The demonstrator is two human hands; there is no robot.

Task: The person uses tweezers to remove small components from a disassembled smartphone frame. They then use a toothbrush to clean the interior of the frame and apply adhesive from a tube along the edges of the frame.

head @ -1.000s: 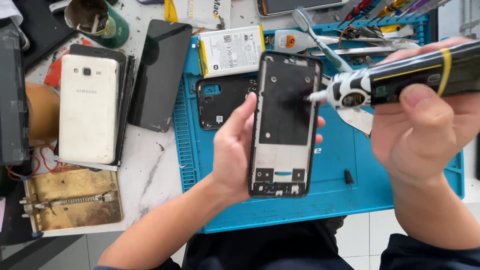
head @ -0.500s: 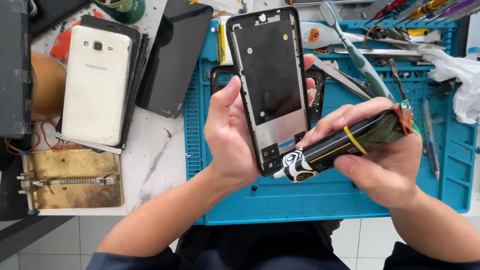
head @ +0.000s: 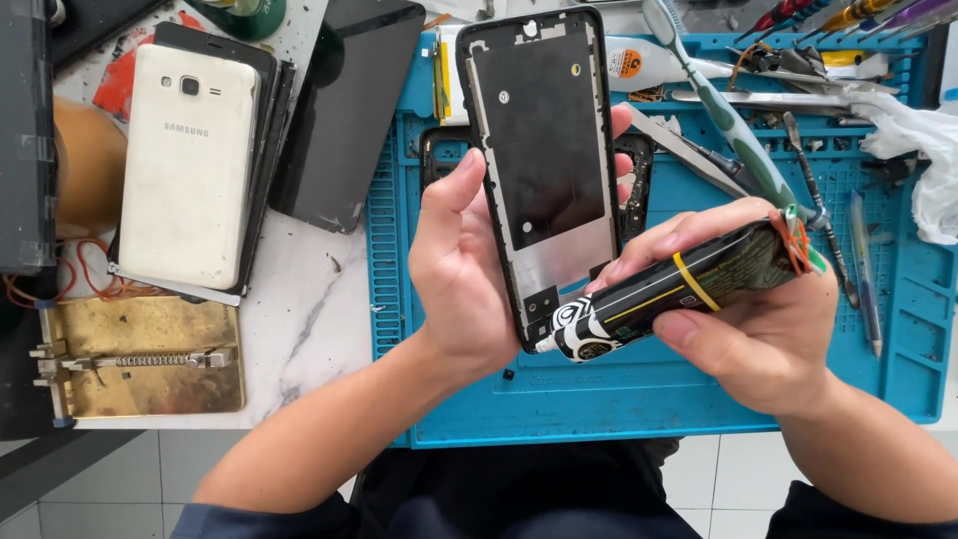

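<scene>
My left hand grips a black phone frame upright, its inner side with a grey metal panel facing me. My right hand squeezes a black glue tube with a yellow band. The tube's white nozzle touches the frame's lower left corner. Both hands hover over a blue work mat. Another black phone part lies on the mat behind the frame, mostly hidden.
A white phone back lies on stacked dark panels at left, beside a black screen. A brass jig sits at front left. A toothbrush, tweezers, screwdrivers and crumpled white tissue crowd the mat's far right.
The glue tube swung from the frame's upper right edge down to its lower left corner. My left hand raised the frame and tilted it further away.
</scene>
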